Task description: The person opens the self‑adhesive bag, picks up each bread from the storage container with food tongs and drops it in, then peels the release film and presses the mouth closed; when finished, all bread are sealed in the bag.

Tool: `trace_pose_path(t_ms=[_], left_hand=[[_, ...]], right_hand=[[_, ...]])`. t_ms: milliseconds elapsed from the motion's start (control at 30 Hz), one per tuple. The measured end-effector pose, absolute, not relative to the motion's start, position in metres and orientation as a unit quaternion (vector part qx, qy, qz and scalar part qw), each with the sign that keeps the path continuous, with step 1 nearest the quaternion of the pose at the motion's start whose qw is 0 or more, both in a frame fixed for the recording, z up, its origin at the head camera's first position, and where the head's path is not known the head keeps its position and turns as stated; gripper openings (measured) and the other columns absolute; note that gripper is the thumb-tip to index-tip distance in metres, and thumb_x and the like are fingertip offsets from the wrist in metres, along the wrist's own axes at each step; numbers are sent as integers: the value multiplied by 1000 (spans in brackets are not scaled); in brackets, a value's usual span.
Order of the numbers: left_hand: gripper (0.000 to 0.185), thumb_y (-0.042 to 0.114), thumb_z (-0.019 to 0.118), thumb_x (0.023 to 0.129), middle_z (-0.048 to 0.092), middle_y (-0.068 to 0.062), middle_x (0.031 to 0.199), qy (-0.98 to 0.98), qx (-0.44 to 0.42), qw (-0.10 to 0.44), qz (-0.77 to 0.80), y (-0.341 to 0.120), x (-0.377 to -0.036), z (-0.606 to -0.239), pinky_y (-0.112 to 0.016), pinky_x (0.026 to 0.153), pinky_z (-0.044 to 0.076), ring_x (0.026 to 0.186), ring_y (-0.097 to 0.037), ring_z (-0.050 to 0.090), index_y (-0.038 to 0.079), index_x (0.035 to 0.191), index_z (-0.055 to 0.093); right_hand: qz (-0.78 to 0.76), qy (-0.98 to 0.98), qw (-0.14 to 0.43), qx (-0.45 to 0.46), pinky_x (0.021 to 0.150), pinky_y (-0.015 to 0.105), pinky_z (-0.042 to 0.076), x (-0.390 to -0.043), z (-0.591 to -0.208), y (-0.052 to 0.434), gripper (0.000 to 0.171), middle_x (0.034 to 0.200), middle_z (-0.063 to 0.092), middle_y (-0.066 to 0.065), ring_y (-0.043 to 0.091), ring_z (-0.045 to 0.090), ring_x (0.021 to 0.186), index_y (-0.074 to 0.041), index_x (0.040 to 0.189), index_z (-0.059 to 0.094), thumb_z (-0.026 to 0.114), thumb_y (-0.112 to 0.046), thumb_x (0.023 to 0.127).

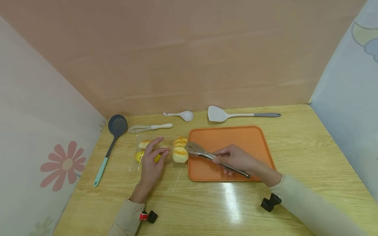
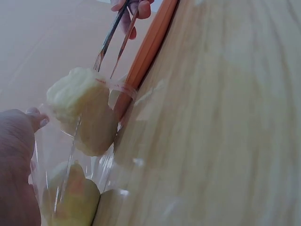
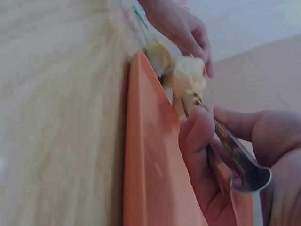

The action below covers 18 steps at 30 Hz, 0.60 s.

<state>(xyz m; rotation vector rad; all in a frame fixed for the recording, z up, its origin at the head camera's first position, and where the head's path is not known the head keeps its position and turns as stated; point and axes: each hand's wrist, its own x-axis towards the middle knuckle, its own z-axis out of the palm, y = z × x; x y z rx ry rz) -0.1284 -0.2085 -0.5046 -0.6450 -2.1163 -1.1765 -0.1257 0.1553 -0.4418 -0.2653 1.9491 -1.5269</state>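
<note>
A clear plastic bag (image 1: 169, 148) of pastries lies on the wooden table just left of an orange tray (image 1: 236, 137). My left hand (image 1: 157, 150) lies flat on the bag, its fingers spread over a yellow piece (image 1: 138, 156). My right hand (image 1: 221, 158) grips metal tongs (image 1: 203, 153) above the tray. The tong tips are at a golden bun (image 1: 180, 154) by the bag's mouth at the tray's left edge. In the left wrist view the tongs (image 2: 110, 40) reach the bun (image 2: 82, 110) inside the bag. The right wrist view shows the bun (image 3: 188, 80) against the tray's rim (image 3: 150, 155).
A dark slotted spoon (image 1: 113, 137) with a teal handle lies at the left. A whisk (image 1: 149, 127), a white ladle (image 1: 181, 114) and a white spatula (image 1: 233, 114) lie along the back. Walls close in the table (image 1: 295, 147) on three sides.
</note>
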Motion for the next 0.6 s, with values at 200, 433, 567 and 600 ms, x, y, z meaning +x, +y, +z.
trace_pose_path(t_ms=[200, 433, 567, 600], left_hand=[[11, 13, 81, 103, 68, -15, 147, -811, -228, 318, -435, -210, -128, -508, -38, 123, 45, 143, -36, 58, 4, 109, 85], [12, -1, 84, 90, 70, -20, 127, -843, -203, 331, -373, -205, -107, -488, -47, 99, 49, 117, -44, 62, 5, 100, 79], [10, 3, 85, 83, 65, -14, 106, -861, -219, 332, -316, -207, -96, -487, -43, 81, 45, 93, -33, 56, 10, 89, 81], [9, 5, 86, 82, 64, -12, 103, -865, -227, 330, -302, -208, -95, -488, -43, 78, 44, 89, -30, 54, 11, 87, 81]], right_hand=[[-581, 753, 291, -103, 49, 25, 54, -115, -443, 147, 47, 70, 71, 13, 14, 62, 51, 4, 147, 67, 75, -21, 109], [-610, 714, 330, -97, 50, 23, 55, -119, -452, 156, 51, 75, 71, 10, 12, 62, 54, 9, 151, 62, 73, -20, 110], [-612, 707, 340, -105, 51, 23, 55, -121, -453, 159, 47, 74, 71, 11, 11, 62, 54, 7, 148, 65, 72, -19, 111], [-611, 707, 341, -105, 51, 23, 55, -122, -453, 159, 46, 74, 71, 11, 11, 62, 54, 7, 148, 66, 71, -19, 111]])
